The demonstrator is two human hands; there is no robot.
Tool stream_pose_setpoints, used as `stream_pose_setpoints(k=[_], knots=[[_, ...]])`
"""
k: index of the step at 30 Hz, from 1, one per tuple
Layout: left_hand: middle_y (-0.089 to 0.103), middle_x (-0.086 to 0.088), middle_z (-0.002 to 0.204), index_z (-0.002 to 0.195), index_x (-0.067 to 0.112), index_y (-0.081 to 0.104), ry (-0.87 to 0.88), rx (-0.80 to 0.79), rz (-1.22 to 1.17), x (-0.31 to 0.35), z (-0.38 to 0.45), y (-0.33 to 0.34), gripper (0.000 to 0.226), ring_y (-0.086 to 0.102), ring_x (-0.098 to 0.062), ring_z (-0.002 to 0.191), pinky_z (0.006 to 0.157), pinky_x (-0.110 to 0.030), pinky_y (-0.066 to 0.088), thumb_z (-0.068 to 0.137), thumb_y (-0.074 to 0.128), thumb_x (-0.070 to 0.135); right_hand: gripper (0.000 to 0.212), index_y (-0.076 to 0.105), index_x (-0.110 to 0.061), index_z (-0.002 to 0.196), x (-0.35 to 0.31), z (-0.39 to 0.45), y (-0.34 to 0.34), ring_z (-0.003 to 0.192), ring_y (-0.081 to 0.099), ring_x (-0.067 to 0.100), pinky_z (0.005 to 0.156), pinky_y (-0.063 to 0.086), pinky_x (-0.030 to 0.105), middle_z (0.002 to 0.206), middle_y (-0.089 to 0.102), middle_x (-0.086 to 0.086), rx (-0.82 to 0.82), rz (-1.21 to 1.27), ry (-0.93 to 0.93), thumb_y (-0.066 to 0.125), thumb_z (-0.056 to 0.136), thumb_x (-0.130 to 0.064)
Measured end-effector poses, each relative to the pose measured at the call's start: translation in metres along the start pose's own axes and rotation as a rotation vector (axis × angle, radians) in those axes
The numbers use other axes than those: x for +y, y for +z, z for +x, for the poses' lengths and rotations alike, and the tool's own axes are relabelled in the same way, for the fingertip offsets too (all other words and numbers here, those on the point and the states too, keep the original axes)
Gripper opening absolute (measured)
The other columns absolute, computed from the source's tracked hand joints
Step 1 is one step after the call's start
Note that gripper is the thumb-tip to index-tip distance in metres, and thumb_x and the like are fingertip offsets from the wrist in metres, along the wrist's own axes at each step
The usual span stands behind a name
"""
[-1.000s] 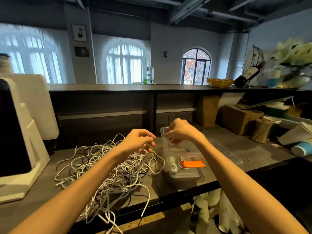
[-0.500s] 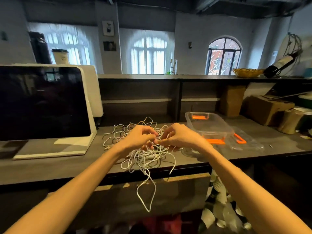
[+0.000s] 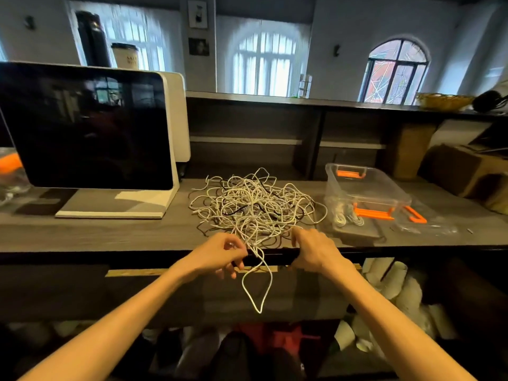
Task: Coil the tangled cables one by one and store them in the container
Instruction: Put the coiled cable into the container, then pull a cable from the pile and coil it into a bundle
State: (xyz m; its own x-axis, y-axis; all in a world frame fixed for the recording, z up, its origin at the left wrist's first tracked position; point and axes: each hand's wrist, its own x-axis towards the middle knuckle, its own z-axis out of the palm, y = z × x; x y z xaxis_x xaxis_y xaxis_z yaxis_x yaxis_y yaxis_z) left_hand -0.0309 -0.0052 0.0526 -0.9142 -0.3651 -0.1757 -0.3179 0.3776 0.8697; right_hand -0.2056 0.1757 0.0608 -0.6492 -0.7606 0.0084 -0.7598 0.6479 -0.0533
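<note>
A tangled heap of white and a few black cables [image 3: 255, 204] lies on the dark counter [image 3: 110, 232]. One white cable loop [image 3: 257, 287] hangs over the counter's front edge. My left hand [image 3: 220, 254] pinches a white strand at the heap's near edge. My right hand [image 3: 313, 250] sits at the heap's near right edge with its fingers curled down into the strands. A clear plastic container [image 3: 365, 188] with orange handles stands right of the heap, with coiled white cables [image 3: 346, 215] inside at its near end.
A dark screen on a white stand [image 3: 85, 127] stands at the left. The container's clear lid [image 3: 423, 218] with an orange clip lies right of the container. Cardboard boxes [image 3: 464, 171] sit at the far right. Stacked paper cups [image 3: 395, 292] fill the space under the counter.
The view has swung left and down, so the heap now sits in the middle. Both hands drew back from the container to the heap's near edge and moved apart.
</note>
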Motion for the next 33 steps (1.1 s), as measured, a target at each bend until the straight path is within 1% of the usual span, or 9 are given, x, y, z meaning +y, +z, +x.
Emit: stream_pose_setpoints(k=[4,6,10,14,17,20,27,30,33], knots=[[0.077,-0.007,0.078,0.103,0.006,0.058,-0.112,-0.078,0.212,0.010,0.010,0.013,0.060,0.072,-0.020,0.059,0.049,-0.029,0.053,0.081,0.077,0.059,0.044,0.055,-0.017,0.119,0.011,0.007,-0.006,0.112,0.062,0.036,0.080,0.049,0.041,0.123,0.063,0.011,-0.011,-0.024,0.059,0.076,0.085,-0.036],[0.076,-0.009,0.075,0.099,0.001,0.063,-0.089,-0.044,0.331,0.016,0.021,0.020,0.069,0.073,-0.020,0.058,0.051,-0.026,0.053,0.078,0.075,0.066,0.041,0.060,-0.016,0.122,0.017,0.013,-0.009,0.113,0.062,0.035,0.084,0.052,0.041,0.124,0.063,0.013,-0.073,0.031,0.057,0.075,0.086,-0.028],[0.074,-0.011,0.066,0.089,0.002,0.064,-0.023,0.049,0.464,0.028,0.044,0.027,0.044,0.070,-0.016,0.051,0.044,-0.019,0.048,0.087,0.076,0.044,0.025,0.075,-0.016,0.107,0.023,0.025,-0.011,0.099,0.068,0.023,0.075,0.054,0.026,0.107,0.073,0.007,-0.111,0.219,-0.007,0.071,0.084,-0.008],[0.073,-0.013,0.066,0.089,-0.005,0.064,-0.047,0.042,0.386,0.039,0.067,0.024,0.018,0.071,-0.020,0.052,0.046,-0.025,0.054,0.089,0.068,0.012,0.013,0.081,-0.015,0.096,0.018,0.035,-0.021,0.079,0.068,0.008,0.066,0.048,0.011,0.081,0.071,-0.008,0.054,0.440,-0.108,0.074,0.086,-0.010],[0.075,-0.013,0.077,0.092,-0.005,0.066,-0.014,0.144,0.404,0.045,0.090,0.011,0.016,0.066,-0.015,0.051,0.048,-0.023,0.053,0.089,0.066,0.010,0.009,0.080,-0.013,0.095,0.016,0.046,-0.028,0.076,0.074,0.007,0.076,0.061,0.024,0.083,0.076,-0.005,0.162,0.711,-0.153,0.073,0.091,-0.010],[0.073,-0.013,0.085,0.098,0.000,0.061,-0.003,0.188,0.364,0.052,0.113,-0.008,0.007,0.066,-0.016,0.055,0.051,-0.025,0.056,0.094,0.061,0.006,0.012,0.077,-0.011,0.104,0.012,0.061,-0.041,0.076,0.076,0.012,0.073,0.062,0.026,0.089,0.078,0.002,0.240,0.901,-0.175,0.075,0.092,-0.013],[0.073,-0.009,0.064,0.084,0.008,0.068,0.075,0.441,0.274,0.074,0.159,-0.056,0.003,0.074,-0.022,0.063,0.067,-0.047,0.063,0.083,0.069,0.010,0.023,0.071,-0.011,0.115,0.000,0.107,-0.101,0.085,0.076,0.023,0.074,0.061,0.032,0.090,0.075,0.010,0.357,1.250,-0.266,0.072,0.093,-0.004],[0.074,-0.004,0.065,0.107,0.014,0.055,0.084,0.434,0.235,0.092,0.155,-0.069,0.033,0.072,-0.011,0.057,0.069,-0.038,0.062,0.078,0.066,0.003,0.028,0.064,-0.007,0.124,-0.007,0.119,-0.137,0.090,0.077,0.026,0.079,0.062,0.034,0.097,0.073,0.017,0.389,1.350,-0.318,0.065,0.096,0.000],[0.076,-0.007,0.080,0.117,0.014,0.055,0.194,0.357,0.133,0.111,0.144,-0.076,0.039,0.075,-0.014,0.067,0.066,-0.031,0.062,0.084,0.062,-0.003,0.033,0.055,-0.006,0.132,-0.016,0.122,-0.169,0.087,0.078,0.028,0.078,0.063,0.033,0.106,0.068,0.021,0.388,1.354,-0.344,0.057,0.100,0.000]])
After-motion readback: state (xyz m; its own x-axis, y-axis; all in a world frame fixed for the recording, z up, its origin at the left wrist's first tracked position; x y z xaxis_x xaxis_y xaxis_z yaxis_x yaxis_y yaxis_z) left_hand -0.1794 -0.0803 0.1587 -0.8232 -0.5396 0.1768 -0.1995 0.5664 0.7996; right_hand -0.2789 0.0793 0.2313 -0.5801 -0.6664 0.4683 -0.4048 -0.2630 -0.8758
